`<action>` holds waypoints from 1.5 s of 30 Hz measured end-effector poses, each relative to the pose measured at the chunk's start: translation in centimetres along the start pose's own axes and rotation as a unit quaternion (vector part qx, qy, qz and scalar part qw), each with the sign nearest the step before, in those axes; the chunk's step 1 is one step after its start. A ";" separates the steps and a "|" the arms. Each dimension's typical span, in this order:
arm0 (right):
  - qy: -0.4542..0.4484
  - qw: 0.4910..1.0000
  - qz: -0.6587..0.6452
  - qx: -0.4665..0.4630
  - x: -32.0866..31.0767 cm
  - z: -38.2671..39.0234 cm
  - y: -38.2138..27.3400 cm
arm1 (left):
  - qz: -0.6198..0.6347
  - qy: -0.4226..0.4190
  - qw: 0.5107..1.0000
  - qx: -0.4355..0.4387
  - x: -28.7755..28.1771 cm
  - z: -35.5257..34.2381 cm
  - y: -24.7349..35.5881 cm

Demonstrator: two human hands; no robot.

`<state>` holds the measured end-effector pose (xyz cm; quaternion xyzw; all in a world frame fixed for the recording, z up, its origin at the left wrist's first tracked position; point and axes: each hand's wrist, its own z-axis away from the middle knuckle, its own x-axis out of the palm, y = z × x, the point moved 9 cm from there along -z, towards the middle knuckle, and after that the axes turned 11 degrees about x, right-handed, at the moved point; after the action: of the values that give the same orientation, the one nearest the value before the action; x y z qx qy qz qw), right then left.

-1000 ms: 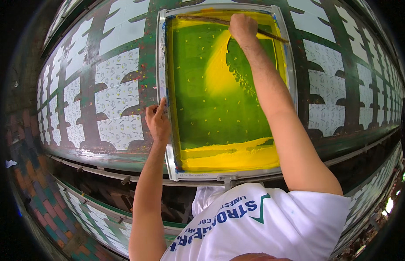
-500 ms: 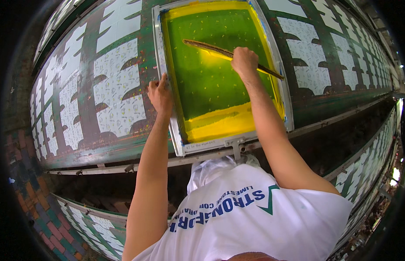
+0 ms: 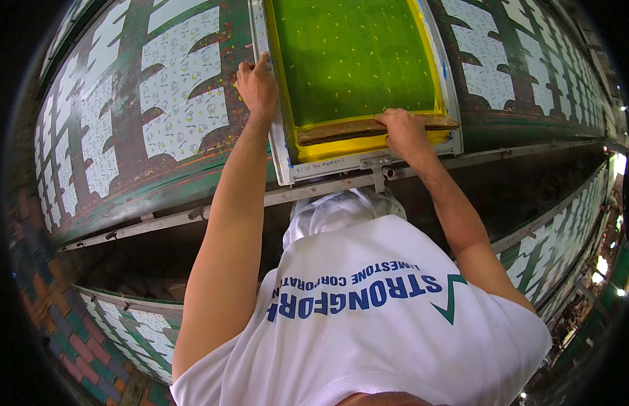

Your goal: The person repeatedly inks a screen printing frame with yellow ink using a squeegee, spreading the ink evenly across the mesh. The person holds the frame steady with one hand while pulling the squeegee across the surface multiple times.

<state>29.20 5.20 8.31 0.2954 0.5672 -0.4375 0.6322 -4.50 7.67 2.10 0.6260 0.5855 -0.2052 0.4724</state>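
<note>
A screen printing frame [image 3: 281,154] with a grey metal border lies on the long table before me. Its mesh [image 3: 355,61] looks green with small yellow marks, and yellow ink [image 3: 316,151] lines the near end. My right hand [image 3: 405,135] is closed round a wooden squeegee [image 3: 338,130], which lies crosswise along the mesh's near edge; its blade is hidden. At the frame's left side, my left hand [image 3: 257,88] grips the metal border, index finger stretched along it and the other fingers curled.
White printed fabric pieces [image 3: 182,88] lie on the green table on both sides of the frame. A metal rail [image 3: 152,224] runs along the table's near edge, with a bracket [image 3: 377,169] joined to the frame. Behind me is another table [image 3: 135,326] with white pieces.
My right hand has drawn the squeegee toward me, from slanting across the upper mesh to lying nearly level at the near end. My left hand stays at the frame's left border.
</note>
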 end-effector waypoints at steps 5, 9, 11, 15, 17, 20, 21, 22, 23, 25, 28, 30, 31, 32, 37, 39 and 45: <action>-0.005 1.000 -0.004 -0.019 -0.6 0.0 -0.2 | 0.015 -0.007 1.000 -0.010 -0.1 -0.1 -0.1; -0.021 0.999 -0.029 -0.021 -1.4 -0.5 -0.1 | 0.025 0.004 0.999 -0.021 -0.4 -0.2 0.2; -0.029 0.999 -0.025 -0.015 -1.7 -0.2 0.1 | 0.018 0.004 1.000 -0.024 -0.4 -0.1 0.4; -0.062 0.998 0.005 -0.015 -0.9 1.1 0.4 | -0.021 0.030 0.999 0.000 -1.0 -0.1 0.9; -0.047 0.999 -0.012 -0.023 -0.4 1.9 0.0 | -0.025 0.018 0.999 -0.006 -0.7 -0.2 0.7; -0.019 0.998 -0.030 -0.042 0.3 2.6 0.0 | -0.031 0.015 0.999 -0.010 -0.6 -0.5 0.5; -0.014 0.998 -0.037 -0.046 0.5 3.0 0.0 | -0.039 0.007 0.999 -0.009 -0.5 -0.5 0.5; -0.011 0.997 -0.042 -0.057 0.6 3.3 0.0 | -0.052 0.000 0.999 -0.007 -0.4 -0.6 0.5; -0.005 0.996 -0.047 -0.069 0.6 3.4 -0.1 | -0.046 0.007 0.999 0.000 -0.6 -0.7 0.6; -0.008 0.995 -0.051 -0.091 0.8 3.7 0.0 | -0.042 0.006 0.999 0.004 -0.7 -0.8 0.6; -0.076 0.988 -0.041 -0.125 1.8 4.5 0.5 | -0.049 -0.012 0.999 -0.001 -0.7 -1.0 0.5; -0.062 0.981 -0.063 -0.172 1.2 5.4 0.8 | -0.048 -0.020 0.999 -0.003 -0.7 -1.1 0.7; -0.063 0.976 -0.072 -0.194 1.0 5.9 0.9 | -0.057 -0.021 0.998 0.001 -0.8 -1.2 0.9; -0.107 0.970 -0.057 -0.212 1.6 6.5 1.3 | -0.065 -0.029 0.997 -0.004 -0.8 -1.2 1.0; -0.159 0.948 -0.209 -0.178 0.2 7.2 6.0 | -0.082 -0.045 0.996 -0.008 -0.8 -1.4 1.4; -0.155 0.942 -0.292 -0.064 0.0 5.8 10.3 | -0.089 -0.053 0.995 -0.009 -0.7 -1.4 1.3; 0.066 0.917 -0.330 0.213 -0.7 -0.7 26.8 | -0.055 -0.060 0.996 -0.023 -0.4 -1.3 0.7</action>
<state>52.66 17.83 5.53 0.2478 0.5663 -0.7110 0.3351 -4.31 8.60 3.30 0.5683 0.5945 -0.2542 0.5090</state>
